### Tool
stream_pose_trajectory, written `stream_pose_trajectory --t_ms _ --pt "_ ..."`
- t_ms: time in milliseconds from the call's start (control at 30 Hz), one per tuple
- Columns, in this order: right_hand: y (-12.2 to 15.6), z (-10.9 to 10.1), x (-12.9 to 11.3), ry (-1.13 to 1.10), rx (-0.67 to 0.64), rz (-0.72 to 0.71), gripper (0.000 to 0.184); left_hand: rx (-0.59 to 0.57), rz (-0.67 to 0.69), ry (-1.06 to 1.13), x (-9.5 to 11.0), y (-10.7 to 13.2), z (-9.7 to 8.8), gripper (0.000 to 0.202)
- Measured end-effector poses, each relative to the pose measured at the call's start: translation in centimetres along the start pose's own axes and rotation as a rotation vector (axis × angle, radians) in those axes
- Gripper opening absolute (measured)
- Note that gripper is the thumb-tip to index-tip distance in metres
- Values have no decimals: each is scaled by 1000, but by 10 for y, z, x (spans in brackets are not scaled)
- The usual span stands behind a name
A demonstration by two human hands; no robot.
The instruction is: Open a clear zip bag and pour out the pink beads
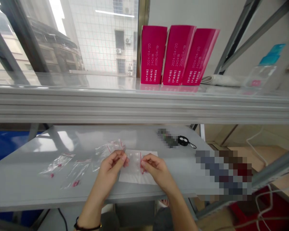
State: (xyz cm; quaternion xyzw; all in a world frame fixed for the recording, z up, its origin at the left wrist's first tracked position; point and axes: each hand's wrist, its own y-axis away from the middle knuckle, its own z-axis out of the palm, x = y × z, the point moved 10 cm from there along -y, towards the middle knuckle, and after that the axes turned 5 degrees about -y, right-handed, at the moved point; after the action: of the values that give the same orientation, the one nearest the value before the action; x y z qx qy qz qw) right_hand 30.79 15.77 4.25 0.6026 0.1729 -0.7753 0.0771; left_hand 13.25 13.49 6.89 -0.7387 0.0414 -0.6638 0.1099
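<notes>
Between my hands is a small clear zip bag with a red strip along its right end. My left hand pinches the bag's left end. My right hand grips it at the red strip, where small red bits show under the fingers. Below the bag lies a white sheet of paper on the grey table. Left of my left hand, several more clear zip bags lie flat: a crumpled pile, one bag with a red piece, and another with red bits.
A metal shelf crosses above the table, bearing three magenta boxes, a folded white cloth and a clear bottle with a blue top. A black key fob lies at the table's back right. Blurred-out patches hide things nearby.
</notes>
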Motion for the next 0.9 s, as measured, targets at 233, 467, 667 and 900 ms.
stream_pose_trajectory --t_ms 233,467,667,900 --pt "2 3 2 34 -27 22 28 40 -17 83 -4 4 2 25" --pt "2 -1 -1 16 -2 0 29 43 -37 167 -13 4 12 21" --pt "4 1 -5 -27 2 1 28 39 -13 129 -11 5 15 19" --pt "5 4 -6 -46 14 10 24 48 -17 128 -11 5 11 18"
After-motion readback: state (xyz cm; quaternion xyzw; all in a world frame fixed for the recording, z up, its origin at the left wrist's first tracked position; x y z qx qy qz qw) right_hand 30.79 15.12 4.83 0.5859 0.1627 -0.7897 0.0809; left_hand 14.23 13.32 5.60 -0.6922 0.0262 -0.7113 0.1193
